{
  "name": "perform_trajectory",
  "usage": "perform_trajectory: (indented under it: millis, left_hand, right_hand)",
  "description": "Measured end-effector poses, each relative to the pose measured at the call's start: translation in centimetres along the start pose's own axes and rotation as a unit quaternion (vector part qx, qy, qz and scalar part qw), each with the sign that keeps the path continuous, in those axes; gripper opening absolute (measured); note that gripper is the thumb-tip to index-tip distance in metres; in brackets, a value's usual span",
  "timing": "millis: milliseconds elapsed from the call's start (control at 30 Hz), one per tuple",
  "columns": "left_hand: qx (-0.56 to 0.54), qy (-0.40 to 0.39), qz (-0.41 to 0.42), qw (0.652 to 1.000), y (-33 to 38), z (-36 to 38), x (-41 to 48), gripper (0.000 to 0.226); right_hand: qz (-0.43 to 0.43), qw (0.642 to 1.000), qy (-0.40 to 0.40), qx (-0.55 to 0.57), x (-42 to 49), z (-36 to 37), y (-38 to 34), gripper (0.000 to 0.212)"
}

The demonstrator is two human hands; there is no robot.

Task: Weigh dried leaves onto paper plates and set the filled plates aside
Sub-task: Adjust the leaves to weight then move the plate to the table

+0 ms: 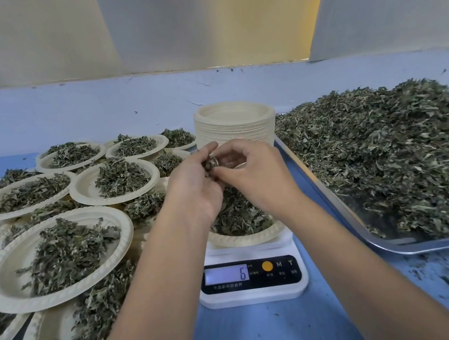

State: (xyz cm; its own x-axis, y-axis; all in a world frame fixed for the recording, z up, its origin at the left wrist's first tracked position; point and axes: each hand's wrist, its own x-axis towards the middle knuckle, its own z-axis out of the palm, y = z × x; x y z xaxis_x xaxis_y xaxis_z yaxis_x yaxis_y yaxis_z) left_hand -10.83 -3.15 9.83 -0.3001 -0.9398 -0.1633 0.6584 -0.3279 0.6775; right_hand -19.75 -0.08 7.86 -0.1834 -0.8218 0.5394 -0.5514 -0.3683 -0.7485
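Held small clump of leaves [210,162] above plate [245,238] on scale [254,290], near centre. Pinched it in left hand [193,186] and right hand [253,177], both curled round it. Read 6 on display [227,274]. Seemed wise to drop few flakes at time over plate middle, eyes on readout. Filled plates [0,279] left, tray [339,202] right.

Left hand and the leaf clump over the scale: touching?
Touching. Head view: left hand grips the leaf clump, fingers curled round it, no gap visible.

scale [254,287] 1 | tray [432,245] 1 | leaf heap [388,145] 1 | plate stack [235,130] 1 | filled plates [2,287] over ten
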Motion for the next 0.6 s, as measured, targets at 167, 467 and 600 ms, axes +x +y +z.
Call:
perform_trajectory:
  millis: [167,467,600]
  left_hand:
    - [-0.019,0.018,0.018,0.999,0.5,-0.7,0.2,0.021]
    - [-0.033,0.034,0.002,0.999,1.3,-1.3,0.0,0.025]
    - [-0.030,0.036,0.004,0.999,1.3,-1.3,0.1,0.027]
  right_hand:
    - [-0.004,0.999,0.044,0.018,0.2,-0.4,0.2,0.024]
    - [0.035,0.992,0.096,0.067,0.8,-1.1,0.7,0.018]
    - [0.032,0.995,0.087,0.047,0.7,-1.2,0.7,0.007]
